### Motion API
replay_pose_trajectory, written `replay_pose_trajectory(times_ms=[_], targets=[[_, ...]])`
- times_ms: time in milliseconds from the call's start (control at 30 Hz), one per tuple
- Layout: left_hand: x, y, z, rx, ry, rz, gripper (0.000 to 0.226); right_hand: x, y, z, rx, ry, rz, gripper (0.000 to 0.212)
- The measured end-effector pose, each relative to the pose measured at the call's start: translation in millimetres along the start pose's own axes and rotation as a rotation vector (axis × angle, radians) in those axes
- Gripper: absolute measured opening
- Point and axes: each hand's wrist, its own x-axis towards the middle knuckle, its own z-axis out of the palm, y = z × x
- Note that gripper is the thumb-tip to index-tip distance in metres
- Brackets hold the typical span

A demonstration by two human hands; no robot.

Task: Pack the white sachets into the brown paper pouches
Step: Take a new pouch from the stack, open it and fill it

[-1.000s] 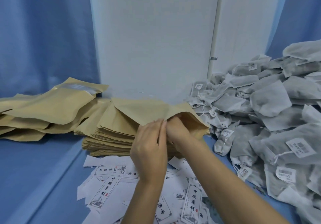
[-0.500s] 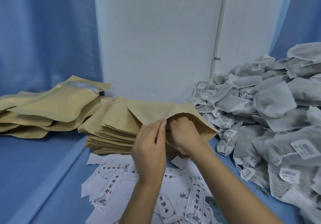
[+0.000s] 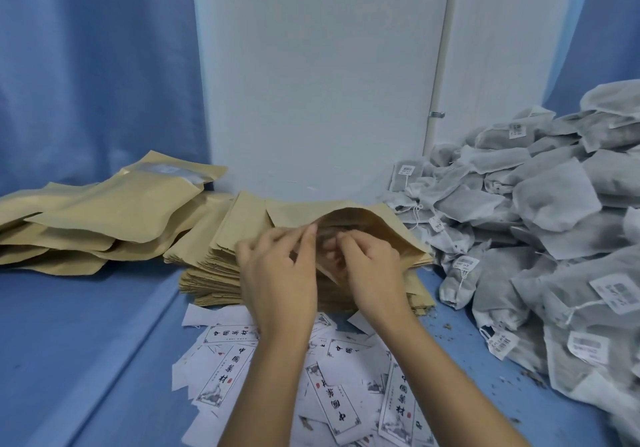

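Note:
A brown paper pouch lies on top of a stack of flat empty pouches at the centre. My left hand pinches the near lip of its mouth, and my right hand grips the other lip, fingers curled into the opening. The mouth gapes open between them. A large heap of white sachets with string tags fills the right side.
Filled brown pouches lie piled at the left. Printed paper labels are scattered on the blue table in front of the stack. A white wall panel stands behind, with blue curtains on both sides.
My hands have pulled the pouch's lips apart, so its mouth now gapes wider. The right fingers have gone further into the opening.

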Motion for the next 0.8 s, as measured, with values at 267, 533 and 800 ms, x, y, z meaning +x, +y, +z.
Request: replay_pose_trajectory(times_ms=[267, 533, 800], targets=[[16, -12, -11, -0.217, -0.058, -0.215, 0.007, -13, 12, -7, -0.258, -0.61, 0.089, 0.022], [15, -11, -9, -0.263, -0.065, -0.24, 0.013, -19, 15, -5, -0.948, -0.852, 0.289, 0.061], [8, -5, -2, -0.278, -0.074, -0.21, 0.01, -20, 7, -6, -1.005, -0.942, 0.313, 0.05]])
